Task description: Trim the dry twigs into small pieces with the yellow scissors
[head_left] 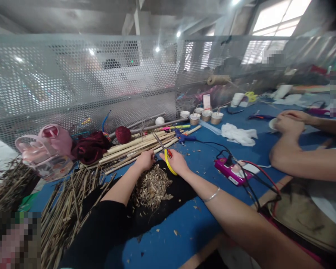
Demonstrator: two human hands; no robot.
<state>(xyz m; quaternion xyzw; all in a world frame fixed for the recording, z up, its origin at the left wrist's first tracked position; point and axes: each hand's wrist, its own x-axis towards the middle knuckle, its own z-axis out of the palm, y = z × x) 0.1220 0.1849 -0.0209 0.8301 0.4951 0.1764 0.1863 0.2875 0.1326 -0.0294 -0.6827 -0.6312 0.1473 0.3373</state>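
My right hand [177, 161] is closed round the yellow and red handles of a pair of scissors [170, 161], whose blades point up and to the left. My left hand [146, 160] is closed just left of the scissors, its fingertips pinched together; what they hold, if anything, is too small to make out. Below both hands a heap of small dry brown and pale pieces [154, 188] lies on a black cloth [184, 188]. Pale peeled sticks [128, 149] lie beyond my left hand.
Dry twigs [70, 201], a clear pink-handled bag [50, 160] and dark red cloth [92, 147] lie left. A blue glue gun [184, 137], cups [217, 118], white gloves [239, 134] and a purple power strip [233, 172] are beyond and right, near another person's hands [292, 121].
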